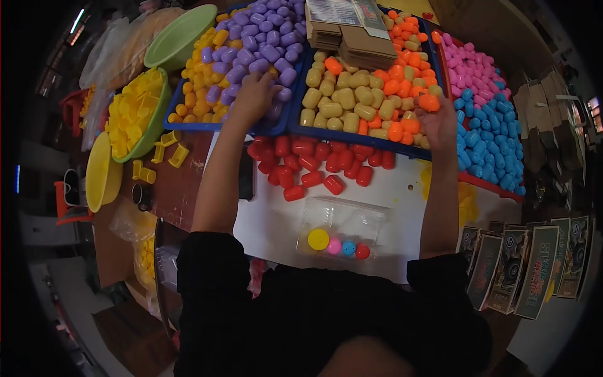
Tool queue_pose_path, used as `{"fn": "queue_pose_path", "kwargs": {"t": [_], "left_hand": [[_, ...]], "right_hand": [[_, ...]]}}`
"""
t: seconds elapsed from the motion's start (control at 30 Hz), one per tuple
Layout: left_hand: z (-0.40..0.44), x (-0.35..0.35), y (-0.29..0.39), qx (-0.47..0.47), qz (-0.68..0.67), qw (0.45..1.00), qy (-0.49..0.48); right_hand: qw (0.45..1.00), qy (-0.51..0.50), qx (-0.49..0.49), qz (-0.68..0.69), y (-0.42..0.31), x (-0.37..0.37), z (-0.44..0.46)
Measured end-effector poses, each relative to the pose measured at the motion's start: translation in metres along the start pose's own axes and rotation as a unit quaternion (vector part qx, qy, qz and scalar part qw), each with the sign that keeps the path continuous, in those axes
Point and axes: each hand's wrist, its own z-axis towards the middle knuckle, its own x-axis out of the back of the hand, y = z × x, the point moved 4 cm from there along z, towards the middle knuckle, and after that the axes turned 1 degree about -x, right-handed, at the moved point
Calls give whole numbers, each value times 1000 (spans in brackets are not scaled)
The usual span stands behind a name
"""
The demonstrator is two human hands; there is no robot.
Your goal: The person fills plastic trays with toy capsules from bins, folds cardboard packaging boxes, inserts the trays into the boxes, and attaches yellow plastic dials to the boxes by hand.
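My left hand (pixel 254 99) reaches into the heap of purple capsules (pixel 270 50), its fingers apart and touching them; the fingertips are partly hidden. Beneath and beside these lie yellow-orange capsules (pixel 200 94) in the same blue tray (pixel 207 126). At the right edge of the second blue tray (pixel 364 143), my right hand (pixel 442 125) is closed around an orange capsule (pixel 429 102). Tan capsules (pixel 344 97) and more orange ones fill that tray. Before me a clear plastic pack (pixel 352 217) holds a yellow round piece (pixel 318 239) and pink, blue and red ones in a row.
Red capsules (pixel 312 179) lie loose on the white sheet (pixel 270 232). Folded cartons (pixel 358 44) rest on the second tray. Pink (pixel 468 69) and blue capsules (pixel 490 141) fill a red tray at right. Printed boxes (pixel 539 270) stand lower right. A green basin (pixel 164 103) holds yellow pieces.
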Motion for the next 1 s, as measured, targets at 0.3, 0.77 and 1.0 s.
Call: {"fn": "queue_pose_path", "kwargs": {"t": [0.3, 0.77, 1.0], "left_hand": [[-32, 65, -147, 361, -25, 930, 60], [-70, 100, -12, 275, -567, 770, 101], [-154, 54, 212, -73, -399, 866, -293]], "right_hand": [[981, 59, -81, 167, 6, 15, -83], [916, -120, -158, -350, 8, -21, -216], [829, -158, -13, -537, 40, -53, -249]]}}
